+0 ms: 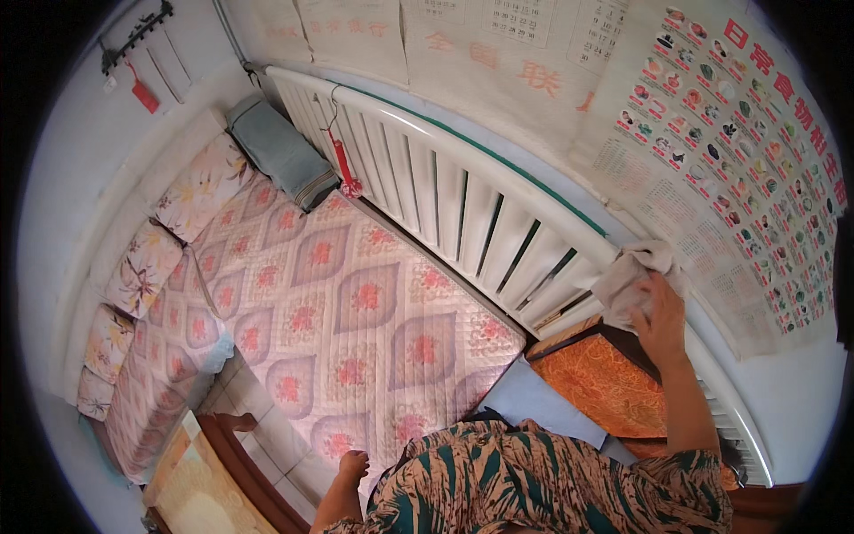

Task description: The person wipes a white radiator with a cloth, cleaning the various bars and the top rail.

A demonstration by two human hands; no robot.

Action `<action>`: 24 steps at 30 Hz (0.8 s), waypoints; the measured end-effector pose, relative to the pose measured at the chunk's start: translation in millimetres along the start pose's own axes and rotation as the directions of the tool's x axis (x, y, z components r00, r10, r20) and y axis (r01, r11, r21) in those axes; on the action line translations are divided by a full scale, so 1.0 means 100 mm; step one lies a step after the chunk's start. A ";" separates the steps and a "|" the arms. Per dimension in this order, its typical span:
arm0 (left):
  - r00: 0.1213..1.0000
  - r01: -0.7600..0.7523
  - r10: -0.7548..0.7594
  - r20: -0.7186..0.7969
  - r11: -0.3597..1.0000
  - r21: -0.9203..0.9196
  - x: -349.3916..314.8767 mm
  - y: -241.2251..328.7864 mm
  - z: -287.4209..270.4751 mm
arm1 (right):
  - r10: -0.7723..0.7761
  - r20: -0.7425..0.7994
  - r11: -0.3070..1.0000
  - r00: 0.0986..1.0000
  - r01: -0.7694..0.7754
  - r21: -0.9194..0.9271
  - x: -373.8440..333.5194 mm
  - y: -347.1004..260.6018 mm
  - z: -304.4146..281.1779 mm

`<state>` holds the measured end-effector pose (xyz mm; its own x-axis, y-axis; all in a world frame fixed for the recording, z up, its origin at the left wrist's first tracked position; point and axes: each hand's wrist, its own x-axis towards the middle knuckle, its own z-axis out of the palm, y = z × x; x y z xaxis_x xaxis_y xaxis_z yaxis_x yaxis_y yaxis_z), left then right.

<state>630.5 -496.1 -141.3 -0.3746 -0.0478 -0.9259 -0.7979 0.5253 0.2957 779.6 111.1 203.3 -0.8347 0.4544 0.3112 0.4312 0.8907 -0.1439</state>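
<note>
A whitish-grey cloth (630,276) lies bunched over the top of the white slatted radiator (445,178) along the wall. My right hand (660,319) presses on it with bent fingers, gripping part of the cloth against the upper bar. Down at the lower left, my left hand (354,465) hangs beside the edge of the seat cover, its fingers curled in and nothing visible in them. Close below my right hand is an orange patterned box-like piece (596,374) with a dark edge.
A pink flowered quilted cover (356,303) spreads over the corner seat, with floral cushions (200,191) and a grey-green bolster (283,147) along it. A red-handled item (342,165) hangs on the radiator. Wooden furniture (209,476) stands lower left; a printed poster (738,160) covers the wall.
</note>
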 end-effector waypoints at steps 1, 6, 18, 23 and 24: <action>0.999 -0.041 0.041 -0.003 0.999 -0.001 0.00 0.03 0.04 | 0.076 0.073 0.990 0.994 -0.083 0.112 0.06 0.06 0.01; 0.989 -0.150 0.149 -0.021 0.988 -0.032 -0.02 0.08 0.20 | 0.027 0.057 0.998 0.998 -0.024 -0.065 0.38 0.02 0.12; 1.000 -0.018 0.018 -0.008 0.998 -0.063 -0.07 -0.06 0.19 | -0.211 -0.023 0.951 0.977 0.200 -0.238 1.16 -0.56 0.68; 0.998 -0.060 0.060 -0.002 0.992 -0.107 -0.05 0.01 0.22 | -0.290 -0.061 0.896 0.955 0.248 -0.367 1.66 -0.96 0.92; 0.997 -0.072 0.071 -0.012 0.992 -0.102 -0.09 0.08 0.28 | -0.304 -0.069 0.890 0.950 0.258 -0.377 1.74 -1.01 0.96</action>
<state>640.8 -467.1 -136.8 -0.4359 -0.0201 -0.8998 -0.8130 0.4377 0.3841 558.4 101.0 182.1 -0.9007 0.1597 0.4041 0.2976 0.9043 0.3059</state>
